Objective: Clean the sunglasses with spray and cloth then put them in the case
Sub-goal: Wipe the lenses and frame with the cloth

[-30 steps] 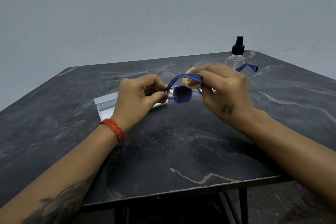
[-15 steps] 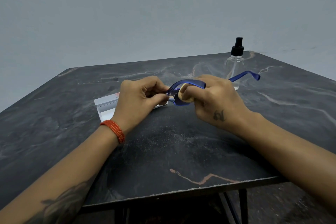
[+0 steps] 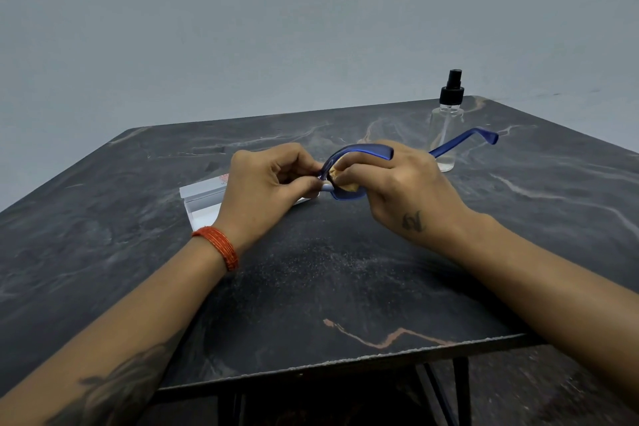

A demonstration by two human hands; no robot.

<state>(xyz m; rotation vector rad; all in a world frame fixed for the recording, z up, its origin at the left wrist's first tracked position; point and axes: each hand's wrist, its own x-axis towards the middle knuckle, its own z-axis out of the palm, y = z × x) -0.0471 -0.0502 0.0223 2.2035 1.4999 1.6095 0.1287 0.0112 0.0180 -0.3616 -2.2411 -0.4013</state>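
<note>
Item: translucent blue plastic sunglasses (image 3: 359, 152), held above the dark marble-patterned table (image 3: 345, 287), between both hands.

Left hand (image 3: 266, 187): fingers curled, pinching the near end of the frame by the hinge, steadying it.

Right hand (image 3: 401, 183): fingers and thumb curled round a small tan cleaning cloth (image 3: 344, 180), pressing it against a lens; one temple arm juts out past this hand toward the far right.

Clear spray bottle with black pump top (image 3: 447, 124): upright at the far right of the table, just behind the jutting temple arm, untouched.

White rectangular case (image 3: 204, 199): lying on the table under and behind the left hand (partly hidden; whether it lies open cannot be told).

Step in hand, by judgement: wiping the lens; casing is not yet done.

Handling note: keep the left pinch on the frame, not the lens; work the cloth in small circles with light pressure, cover both faces, then swap to the other lens.
</note>
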